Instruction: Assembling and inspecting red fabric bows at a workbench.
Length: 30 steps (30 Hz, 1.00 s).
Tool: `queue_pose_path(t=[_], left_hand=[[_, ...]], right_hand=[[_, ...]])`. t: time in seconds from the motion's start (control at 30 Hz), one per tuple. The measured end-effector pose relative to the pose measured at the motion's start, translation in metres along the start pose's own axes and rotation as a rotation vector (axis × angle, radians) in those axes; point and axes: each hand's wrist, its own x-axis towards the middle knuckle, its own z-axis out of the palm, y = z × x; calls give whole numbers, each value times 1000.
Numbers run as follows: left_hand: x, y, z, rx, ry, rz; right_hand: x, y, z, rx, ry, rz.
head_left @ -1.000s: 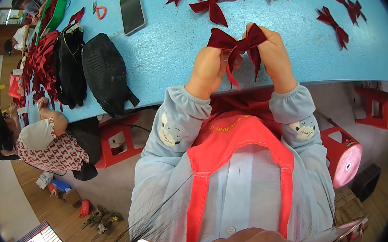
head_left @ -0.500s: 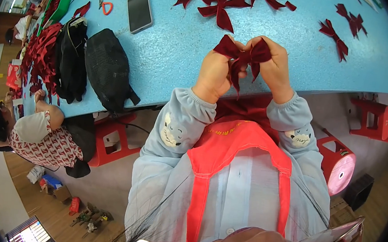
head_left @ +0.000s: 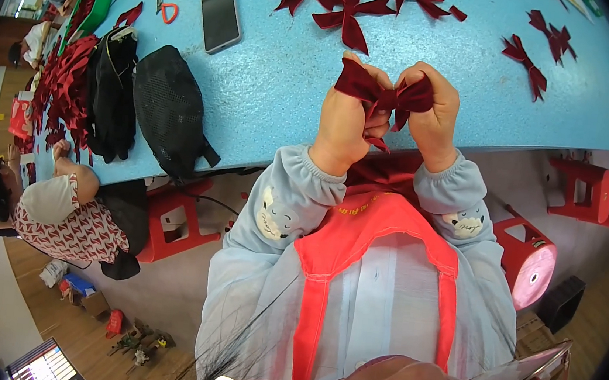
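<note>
Both my hands hold one dark red velvet bow (head_left: 387, 97) just above the table's near edge. My left hand (head_left: 345, 124) grips the bow's left side, its fingers curled around a hanging tail. With thumb and fingers, my right hand (head_left: 433, 114) pinches the right loop. The knot shows between the two hands; part of the tails is hidden behind my left fingers. Beyond my hands, several similar bows (head_left: 348, 18) lie on the blue table (head_left: 279, 76), and another bow (head_left: 527, 66) lies to the right.
A phone (head_left: 221, 19), orange-handled snips (head_left: 167, 11), a black mesh pouch (head_left: 169, 105) and a black bag (head_left: 112, 96) lie on the left, beside a heap of red bows (head_left: 66, 87). A person (head_left: 75, 214) sits at left. Red stools (head_left: 583, 191) stand at right.
My left hand has shifted slightly right and its fingers have curled around a tail. The bow's loops now spread wider and flatter, and the hanging tails show less.
</note>
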Motion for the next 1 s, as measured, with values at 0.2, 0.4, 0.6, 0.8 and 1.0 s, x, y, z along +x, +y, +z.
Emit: queue_pose_path(t=[0.2,0.4,0.6,0.8,1.0], left_hand=[[1,-3,2,25,-14,-45],[1,-13,-2,-72,-74,-56],[1,-14,-3,-51,-48,-65],[0,-15,-4,-41,-31,-73],[-2,-15,-8,-79,-76,-88]], right_hand=[[2,3,-2,-51,-1,-23],[1,-1,3,112,8,47],[0,-2,2,234,-37,133],[-1,-3,6,300,-25,231],[-2,-9,9,396,-42,308]])
